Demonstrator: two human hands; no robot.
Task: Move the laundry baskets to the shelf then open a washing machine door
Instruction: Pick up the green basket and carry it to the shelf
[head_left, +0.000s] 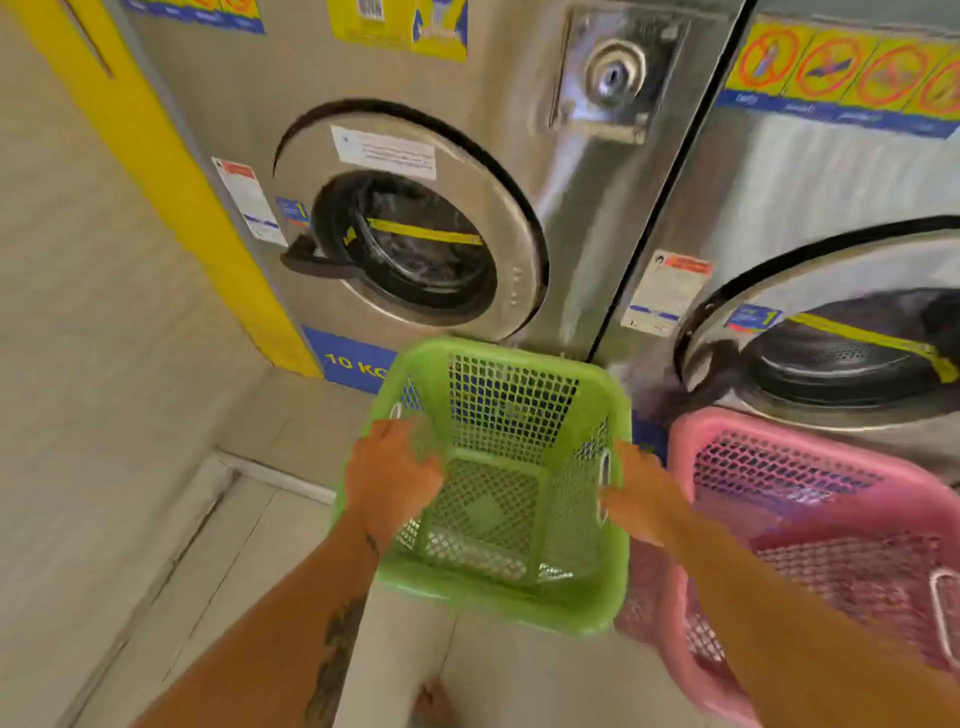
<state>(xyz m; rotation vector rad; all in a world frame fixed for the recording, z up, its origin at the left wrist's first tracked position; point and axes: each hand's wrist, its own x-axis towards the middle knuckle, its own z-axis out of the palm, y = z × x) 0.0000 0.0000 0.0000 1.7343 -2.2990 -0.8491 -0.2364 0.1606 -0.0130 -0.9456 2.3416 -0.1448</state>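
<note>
Left hand (389, 470), right hand (641, 496) curled over green basket (519, 358) rims; lift level (pink basket (810, 434) close right).

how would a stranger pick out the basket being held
Find the left stainless steel washing machine with the blue 10 KG label. Just below its round door is the green plastic mesh laundry basket, gripped at its side rims by the left hand and right hand. It alone is green and held; the pink plastic mesh laundry basket on its right is untouched.
</note>
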